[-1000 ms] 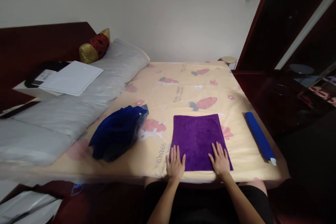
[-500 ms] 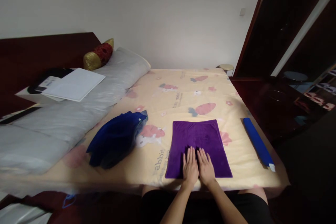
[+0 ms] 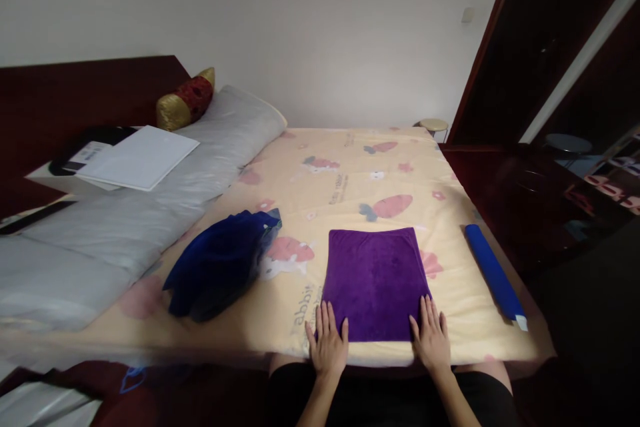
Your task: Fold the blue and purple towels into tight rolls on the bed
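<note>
Purple cloth (image 3: 377, 270) lies flat on the bed (image 3: 287, 190), near the front edge; spreading appears complete; left hand (image 3: 329, 341) and right hand (image 3: 433, 341) rest palm-down at the cloth's near corners, grasping nothing; blue cloth (image 3: 220, 267) lies bunched.

left hand (image 3: 329, 349) and right hand (image 3: 433, 345) moved apart, left the middle of the purple cloth (image 3: 376, 280), reached its opposite near corners
</note>
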Motion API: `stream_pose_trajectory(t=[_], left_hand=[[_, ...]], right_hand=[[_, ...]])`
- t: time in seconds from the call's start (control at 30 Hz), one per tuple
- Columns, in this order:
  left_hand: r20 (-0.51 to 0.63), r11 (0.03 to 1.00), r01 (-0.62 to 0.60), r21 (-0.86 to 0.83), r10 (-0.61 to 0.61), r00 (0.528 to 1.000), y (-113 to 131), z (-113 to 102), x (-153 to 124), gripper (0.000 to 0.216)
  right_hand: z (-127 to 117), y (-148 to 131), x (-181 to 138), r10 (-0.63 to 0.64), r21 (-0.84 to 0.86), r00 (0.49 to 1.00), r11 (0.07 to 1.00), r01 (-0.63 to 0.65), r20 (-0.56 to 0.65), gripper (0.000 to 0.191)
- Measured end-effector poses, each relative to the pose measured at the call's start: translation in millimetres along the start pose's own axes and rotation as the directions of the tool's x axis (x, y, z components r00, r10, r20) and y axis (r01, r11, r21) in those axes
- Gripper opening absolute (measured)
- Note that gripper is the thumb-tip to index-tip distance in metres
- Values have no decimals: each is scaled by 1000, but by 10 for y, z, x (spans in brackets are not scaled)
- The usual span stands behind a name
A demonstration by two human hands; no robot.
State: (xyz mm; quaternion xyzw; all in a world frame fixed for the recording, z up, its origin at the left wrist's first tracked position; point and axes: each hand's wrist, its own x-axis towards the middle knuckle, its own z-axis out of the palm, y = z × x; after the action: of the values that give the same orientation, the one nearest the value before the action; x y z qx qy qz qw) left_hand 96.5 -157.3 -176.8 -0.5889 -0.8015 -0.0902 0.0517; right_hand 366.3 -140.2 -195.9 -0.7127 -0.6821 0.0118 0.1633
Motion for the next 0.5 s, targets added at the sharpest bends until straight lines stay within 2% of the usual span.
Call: stream_pose_trajectory(t=[0.1, 0.2, 0.3, 0.37, 0.4, 0.43, 0.5], left_hand=[[-6, 995, -98, -16, 98, 995, 153, -53, 37, 62], [-5, 951, -303, -70, 303, 953, 500, -87, 174, 56], [-15, 900, -426, -94, 427, 904, 768, -31, 348, 55], [-5, 890, -444, -99, 446, 895, 762, 47, 448, 54], [2, 896, -434, -97, 437, 900, 695, 87, 487, 54], [4, 911, -403, -87, 405, 914, 592, 123, 516, 54], [-11, 956, -289, -49, 289, 957, 336, 173, 547, 56]], right_hand=[[-26, -163, 78, -13, 8, 999, 1000, 13, -31, 78], [-62, -547, 294, -178, 44, 983, 983, 176, 39, 63], [-54, -839, 546, -358, 100, 922, 933, 346, 148, 53], [-7, -840, 664, -440, 136, 876, 897, 420, 197, 52], [27, -772, 697, -444, 140, 873, 895, 423, 201, 52], [65, -666, 710, -411, 127, 892, 911, 392, 188, 53], [143, -386, 692, -259, 68, 960, 965, 253, 109, 61]])
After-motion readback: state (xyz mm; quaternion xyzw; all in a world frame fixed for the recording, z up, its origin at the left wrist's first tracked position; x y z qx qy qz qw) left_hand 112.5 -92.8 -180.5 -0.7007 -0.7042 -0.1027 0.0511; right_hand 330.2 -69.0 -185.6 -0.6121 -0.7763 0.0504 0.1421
